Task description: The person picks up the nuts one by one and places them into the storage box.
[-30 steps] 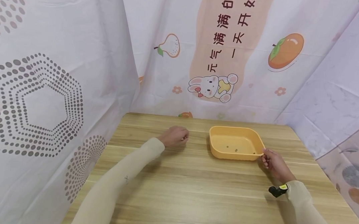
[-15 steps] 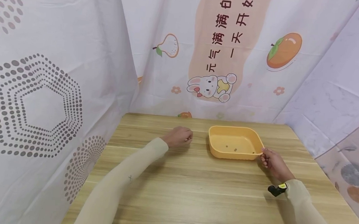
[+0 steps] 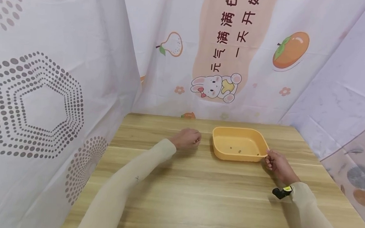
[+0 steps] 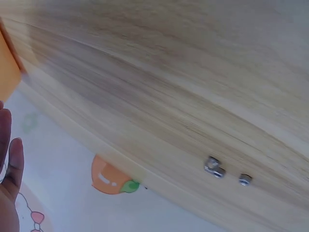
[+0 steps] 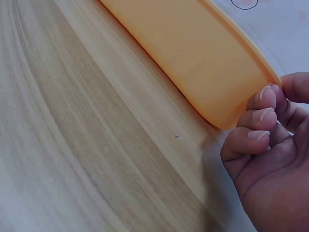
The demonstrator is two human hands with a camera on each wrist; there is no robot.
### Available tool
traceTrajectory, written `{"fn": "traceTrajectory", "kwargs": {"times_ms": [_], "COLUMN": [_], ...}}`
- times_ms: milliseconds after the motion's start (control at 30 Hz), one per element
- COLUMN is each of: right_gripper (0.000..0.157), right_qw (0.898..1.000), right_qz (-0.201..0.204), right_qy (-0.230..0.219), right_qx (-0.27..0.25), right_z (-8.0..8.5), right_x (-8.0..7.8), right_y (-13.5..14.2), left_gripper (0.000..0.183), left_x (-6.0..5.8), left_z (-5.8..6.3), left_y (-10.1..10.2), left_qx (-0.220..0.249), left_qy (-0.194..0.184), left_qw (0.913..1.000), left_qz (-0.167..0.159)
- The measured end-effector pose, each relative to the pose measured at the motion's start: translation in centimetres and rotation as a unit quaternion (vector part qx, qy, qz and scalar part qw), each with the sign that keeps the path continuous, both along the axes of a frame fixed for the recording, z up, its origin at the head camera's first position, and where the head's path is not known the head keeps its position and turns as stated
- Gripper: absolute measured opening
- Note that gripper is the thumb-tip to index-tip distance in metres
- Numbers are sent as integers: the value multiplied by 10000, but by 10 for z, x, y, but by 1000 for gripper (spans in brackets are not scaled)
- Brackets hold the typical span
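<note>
The orange tray (image 3: 236,157) is set on the right half of the desk (image 3: 212,197), toward its rear edge. At the far left, the desk is bordered by a dotted cloth (image 3: 42,104). Near the rear edge, in the left wrist view, three metal nuts (image 4: 245,179) are seen on the wood, two touching and one just beside them. The left hand (image 3: 186,138) is held left of the tray, apart from it; its fingers are bent, but whether anything is pinched in them cannot be told. A short stretch of desk is left between that hand and the tray's left wall. On the tray's floor, a few small pieces (image 3: 239,151) are scattered. Behind, a thin strip of wood is left before the printed back cloth (image 3: 159,75). The tray's front right corner is grasped by the right hand (image 3: 278,164): the rim is pinched between thumb and forefinger, the other fingers being curled below it. In front, a broad stretch of wood is framed by the sleeves (image 3: 137,176).
</note>
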State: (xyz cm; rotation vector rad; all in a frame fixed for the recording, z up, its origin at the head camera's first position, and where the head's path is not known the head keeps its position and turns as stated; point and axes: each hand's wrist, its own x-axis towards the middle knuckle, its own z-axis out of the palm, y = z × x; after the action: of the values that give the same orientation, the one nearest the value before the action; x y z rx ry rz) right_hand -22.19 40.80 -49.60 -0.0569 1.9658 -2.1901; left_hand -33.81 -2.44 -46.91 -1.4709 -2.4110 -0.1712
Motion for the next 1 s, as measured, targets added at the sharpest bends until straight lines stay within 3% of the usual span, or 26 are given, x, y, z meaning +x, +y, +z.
{"fn": "traceTrajectory", "kwargs": {"times_ms": [200,800,1000], "right_gripper": [29,30,28], "right_qw": [10000,10000,10000], "right_qz": [13,38,19], "right_qy": [23,-42,6], "right_qx": [11,-27,-51], "right_z": [6,6,6], "right_x": [5,4,5], "right_y": [-5,-4,-5], "left_gripper": [9,12,12], "left_x": [4,12,13], "left_z": [0,6,2], "left_y": [10,45,51], "left_qx": [74,-345,-185], "left_qy": [121,-169,33], "left_qw": [9998,9992,9997], "left_qz": [-148,94,-164]}}
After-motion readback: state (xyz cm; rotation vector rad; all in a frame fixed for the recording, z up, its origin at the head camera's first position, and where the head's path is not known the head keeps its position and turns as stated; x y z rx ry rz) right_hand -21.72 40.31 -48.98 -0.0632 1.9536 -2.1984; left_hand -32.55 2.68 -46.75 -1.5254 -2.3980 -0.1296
